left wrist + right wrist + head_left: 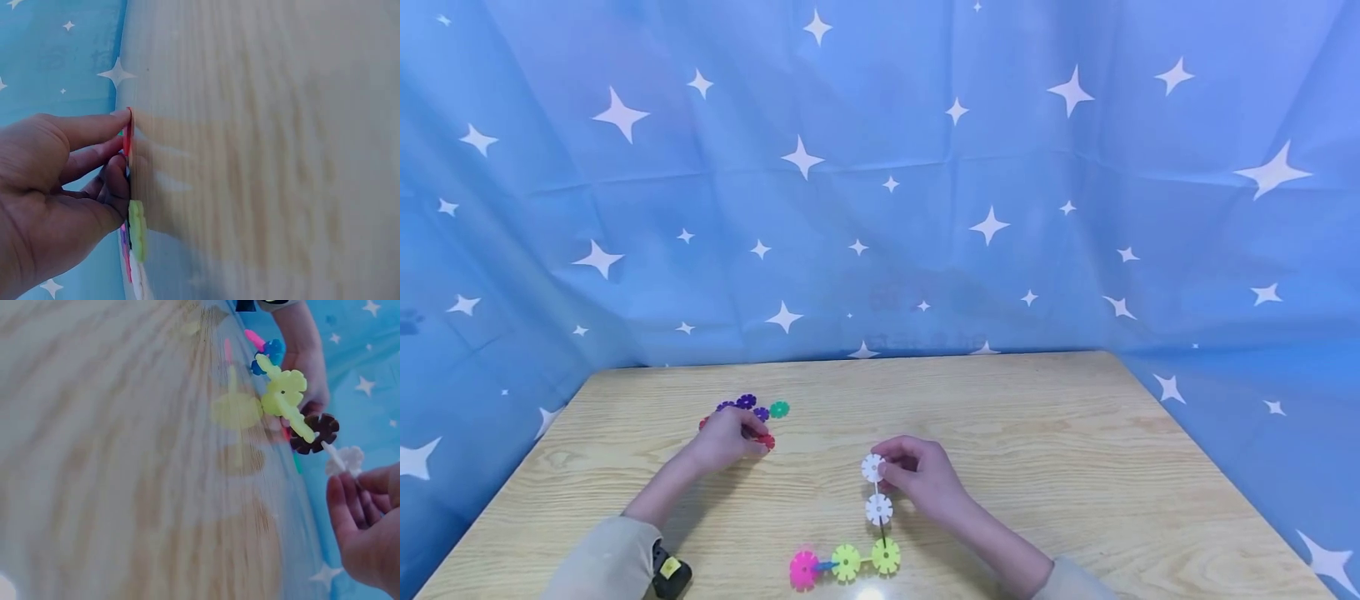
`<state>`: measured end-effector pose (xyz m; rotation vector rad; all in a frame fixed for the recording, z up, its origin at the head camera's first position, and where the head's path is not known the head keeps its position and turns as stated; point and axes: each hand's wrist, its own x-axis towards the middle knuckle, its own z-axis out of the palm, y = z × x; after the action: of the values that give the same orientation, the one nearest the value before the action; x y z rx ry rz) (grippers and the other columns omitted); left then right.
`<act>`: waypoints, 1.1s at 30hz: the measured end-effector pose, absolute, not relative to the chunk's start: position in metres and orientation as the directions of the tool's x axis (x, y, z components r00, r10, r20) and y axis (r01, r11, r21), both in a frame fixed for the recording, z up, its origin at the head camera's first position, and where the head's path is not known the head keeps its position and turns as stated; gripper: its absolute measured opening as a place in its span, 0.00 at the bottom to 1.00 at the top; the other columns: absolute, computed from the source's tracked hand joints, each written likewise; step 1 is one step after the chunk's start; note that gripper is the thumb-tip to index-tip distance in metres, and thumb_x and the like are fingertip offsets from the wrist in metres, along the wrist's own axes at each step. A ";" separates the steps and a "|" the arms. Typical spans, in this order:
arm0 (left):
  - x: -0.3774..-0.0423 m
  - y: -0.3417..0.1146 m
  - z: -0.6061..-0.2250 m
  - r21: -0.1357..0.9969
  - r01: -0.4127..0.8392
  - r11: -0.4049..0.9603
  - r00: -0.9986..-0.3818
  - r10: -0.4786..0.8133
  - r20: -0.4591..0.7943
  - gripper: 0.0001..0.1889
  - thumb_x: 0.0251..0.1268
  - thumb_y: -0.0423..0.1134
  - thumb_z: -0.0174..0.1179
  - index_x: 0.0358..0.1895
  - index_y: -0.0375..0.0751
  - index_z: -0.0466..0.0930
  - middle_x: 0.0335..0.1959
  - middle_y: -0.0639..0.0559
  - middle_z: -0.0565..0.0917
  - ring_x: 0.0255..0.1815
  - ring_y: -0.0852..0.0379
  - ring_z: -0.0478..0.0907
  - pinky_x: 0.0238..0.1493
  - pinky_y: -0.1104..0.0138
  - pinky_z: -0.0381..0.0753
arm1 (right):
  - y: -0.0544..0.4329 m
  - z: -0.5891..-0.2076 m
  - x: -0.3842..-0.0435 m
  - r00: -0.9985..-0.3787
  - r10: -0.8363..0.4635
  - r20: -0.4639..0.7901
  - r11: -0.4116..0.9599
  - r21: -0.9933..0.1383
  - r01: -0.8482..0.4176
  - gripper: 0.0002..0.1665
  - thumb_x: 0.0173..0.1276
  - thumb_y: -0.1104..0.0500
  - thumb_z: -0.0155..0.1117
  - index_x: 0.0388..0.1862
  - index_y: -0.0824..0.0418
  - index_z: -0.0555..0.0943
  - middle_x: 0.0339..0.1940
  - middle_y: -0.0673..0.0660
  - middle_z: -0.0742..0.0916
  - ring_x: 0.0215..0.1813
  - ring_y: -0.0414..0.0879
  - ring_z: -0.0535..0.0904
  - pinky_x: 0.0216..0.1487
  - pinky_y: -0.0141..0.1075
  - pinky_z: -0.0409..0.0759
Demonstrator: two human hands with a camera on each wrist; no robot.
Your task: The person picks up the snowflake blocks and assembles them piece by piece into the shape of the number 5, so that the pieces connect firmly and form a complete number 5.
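Note:
In the head view my left hand (724, 440) is at the left of the table, its thumb and fingertips at a red notched plastic disc (767, 442). That red disc (128, 134) shows edge-on between thumb and finger in the left wrist view. My right hand (922, 477) pinches a white notched disc (873, 467), the end of an L-shaped chain. Below it come another white disc (878, 508), a dark brown disc (315, 433), yellow-green discs (886, 556), an edge-on blue disc (825, 566) and a pink disc (804, 571).
Loose purple discs (747, 401), a green disc (779, 409) and another red disc (703, 422) lie beyond my left hand, partly hidden by it. The wooden table (1037, 433) ends at a blue star-patterned curtain (925, 275). A black device (671, 572) sits at my left sleeve.

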<state>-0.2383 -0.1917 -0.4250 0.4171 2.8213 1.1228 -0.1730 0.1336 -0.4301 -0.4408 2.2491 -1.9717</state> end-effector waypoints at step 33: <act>-0.241 -0.192 -0.425 0.713 0.200 0.672 -0.958 0.288 -0.003 0.12 0.54 0.27 0.75 0.42 0.31 0.86 0.35 0.49 0.84 0.36 0.55 0.78 0.38 0.63 0.82 | 0.120 -0.431 -0.181 -0.940 -0.332 0.081 0.150 -0.979 -0.137 0.13 0.69 0.73 0.64 0.52 0.75 0.82 0.36 0.59 0.85 0.36 0.54 0.85 0.40 0.39 0.89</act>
<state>-0.2407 -0.1920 -0.4253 0.4047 2.7659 1.1589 -0.1815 0.1203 -0.4312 -0.4665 2.2603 -1.8968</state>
